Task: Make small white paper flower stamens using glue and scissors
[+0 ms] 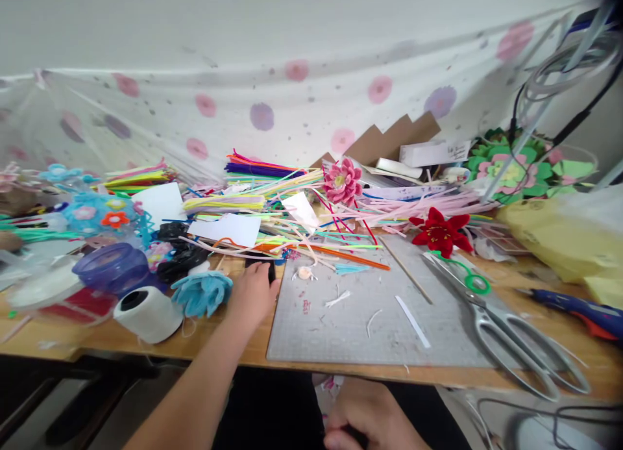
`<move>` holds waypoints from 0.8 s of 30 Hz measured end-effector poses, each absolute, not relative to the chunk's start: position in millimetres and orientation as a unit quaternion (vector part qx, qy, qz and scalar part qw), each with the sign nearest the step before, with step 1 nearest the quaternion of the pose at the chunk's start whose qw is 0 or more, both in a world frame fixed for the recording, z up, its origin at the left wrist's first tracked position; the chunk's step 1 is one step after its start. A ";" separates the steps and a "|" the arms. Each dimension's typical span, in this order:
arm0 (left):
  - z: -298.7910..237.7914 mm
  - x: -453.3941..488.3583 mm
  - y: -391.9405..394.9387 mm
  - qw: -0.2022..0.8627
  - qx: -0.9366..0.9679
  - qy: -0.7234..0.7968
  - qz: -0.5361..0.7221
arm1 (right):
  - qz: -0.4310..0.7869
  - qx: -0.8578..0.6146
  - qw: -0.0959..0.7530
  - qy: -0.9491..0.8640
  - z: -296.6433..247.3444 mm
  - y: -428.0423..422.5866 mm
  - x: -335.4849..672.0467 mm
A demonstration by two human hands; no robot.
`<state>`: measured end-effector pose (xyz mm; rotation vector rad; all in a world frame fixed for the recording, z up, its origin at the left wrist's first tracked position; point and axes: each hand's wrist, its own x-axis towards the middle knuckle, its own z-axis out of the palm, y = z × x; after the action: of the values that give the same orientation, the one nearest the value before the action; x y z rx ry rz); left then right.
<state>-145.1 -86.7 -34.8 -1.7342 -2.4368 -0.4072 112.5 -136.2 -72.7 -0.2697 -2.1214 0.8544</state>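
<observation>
My left hand point(252, 293) reaches over the table left of the grey cutting mat point(311, 336). Its fingers are closed over a black flat object point(271, 272) that looks like a phone, mostly hidden under the hand. Beside that wrist lie a blue fuzzy flower point(203, 293) and a white thread spool point(148, 315). Below the table edge, near my lap, my right hand point(372, 414) is curled closed; whatever it holds, if anything, is hidden. Scattered on the mat are a bow-like white piece point(337, 299), a white strip point(413, 322) and a thin stick point(406, 270).
Large scissors point(506, 326) and a blue glue gun point(579, 307) lie at the right. A red flower point(442, 232) sits behind the scissors. Bundles of coloured pipe cleaners point(267, 171) line the back. A purple container point(114, 268) stands at the left.
</observation>
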 end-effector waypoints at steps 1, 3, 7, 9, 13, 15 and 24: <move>-34.0 -145.5 -78.3 0.065 -0.573 -0.809 -0.118 | 0.325 -0.102 0.406 -0.848 -75.1 -135.3 110.5; -32.1 -145.3 -65.8 0.070 -0.570 -0.814 -0.088 | 0.306 -0.101 0.404 -0.856 -82.6 -134.8 107.0; -27.9 -146.8 -59.9 0.068 -0.576 -0.813 -0.042 | 0.283 -0.134 0.392 -0.865 -105.5 -135.7 101.4; -26.3 -146.9 -66.8 0.063 -0.580 -0.812 -0.024 | 0.293 -0.134 0.401 -0.858 -112.3 -135.4 101.2; -25.1 -140.9 -94.0 0.051 -0.589 -0.807 0.001 | 0.318 -0.109 0.444 -0.831 -99.8 -132.8 108.6; -25.0 -136.7 -107.4 0.045 -0.595 -0.802 0.008 | 0.326 -0.108 0.424 -0.838 -85.4 -130.9 113.7; -28.0 -131.1 -115.8 0.085 -0.595 -0.798 -0.048 | 0.345 -0.112 0.397 -0.843 -58.6 -126.5 114.9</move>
<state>-131.1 -115.8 -28.0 -1.7739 -2.3789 -0.1445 114.9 -126.5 -58.6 -0.2828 -2.1364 0.8737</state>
